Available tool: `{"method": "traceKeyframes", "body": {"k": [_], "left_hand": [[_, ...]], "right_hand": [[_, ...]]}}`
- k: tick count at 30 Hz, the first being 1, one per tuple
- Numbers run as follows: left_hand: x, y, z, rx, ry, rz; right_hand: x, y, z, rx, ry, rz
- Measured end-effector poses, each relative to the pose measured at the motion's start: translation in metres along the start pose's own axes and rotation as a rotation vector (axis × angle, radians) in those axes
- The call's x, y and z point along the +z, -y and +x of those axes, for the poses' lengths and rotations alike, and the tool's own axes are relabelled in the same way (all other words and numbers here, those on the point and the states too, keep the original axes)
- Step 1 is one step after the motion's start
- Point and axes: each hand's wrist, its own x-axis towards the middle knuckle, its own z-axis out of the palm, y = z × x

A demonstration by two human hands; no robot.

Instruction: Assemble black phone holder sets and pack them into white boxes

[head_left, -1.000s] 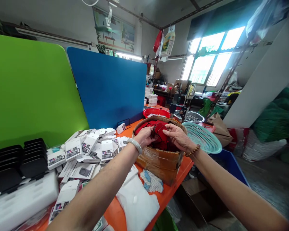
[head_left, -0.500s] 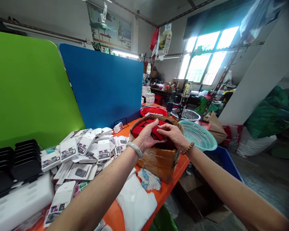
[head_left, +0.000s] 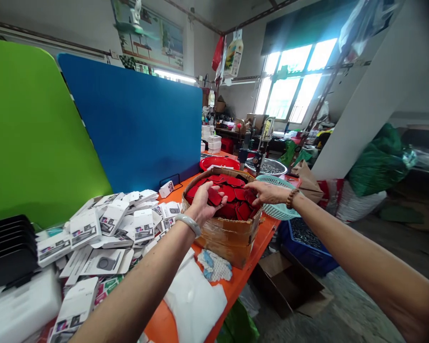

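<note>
Several stacked black trays (head_left: pixel 9 247) at far left on the orange table (head_left: pixel 243 274), backed by a green panel (head_left: pixel 32 138). Next along, a heap of small white product boxes (head_left: pixel 110 228) before a blue partition (head_left: pixel 136 124). Nearer the table edge, a white cloth (head_left: pixel 196 305) and a knitted glove (head_left: pixel 214 266), lying just beside the box base. Centre: open cardboard box (head_left: pixel 232 233) filled with red pads (head_left: pixel 236 202). Left hand (head_left: pixel 203 202), pale bangle at wrist, over the box's left rim, fingers curled around one red pad (head_left: pixel 214 196) and gripping it. Right hand (head_left: pixel 270 193), bead bracelet at wrist, over the box's right rim, fingers extended and loose, tips touching the red pads; not closed on anything. Behind the box, a red basin (head_left: pixel 218 163) and a metal bowl (head_left: pixel 268 167). Just right of the box, a teal basket (head_left: pixel 282 207), partly hidden by the right hand. Below, a blue crate (head_left: pixel 303 243) on the floor.
</note>
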Motion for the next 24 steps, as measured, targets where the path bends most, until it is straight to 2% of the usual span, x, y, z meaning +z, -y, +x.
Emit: {"method": "traceKeyframes", "body": {"k": [3,6,11,18,22,24], "left_hand": [[-0.0007,0.0023,0.0018,0.007,-0.014,0.0],[-0.0023,0.0048,0.0023,0.037,-0.012,-0.005],[-0.0031,0.0071,0.0017,0.054,-0.009,0.003],[-0.0037,0.0073,0.0022,0.041,0.0,0.014],[-0.0035,0.007,0.001,0.043,0.001,0.007],[-0.0032,0.0069,-0.0004,0.044,0.011,0.0]], "right_hand": [[-0.0016,0.003,0.0056,-0.042,0.098,-0.059],[-0.0039,0.0015,0.0092,-0.003,0.144,-0.096],[-0.0031,-0.0038,0.0085,-0.047,0.217,-0.014],[-0.0025,0.0014,0.0094,-0.065,0.166,-0.138],[-0.0004,-0.0001,0.0058,-0.13,0.13,-0.049],[0.0001,-0.0024,0.0028,-0.153,0.134,0.075]]}}
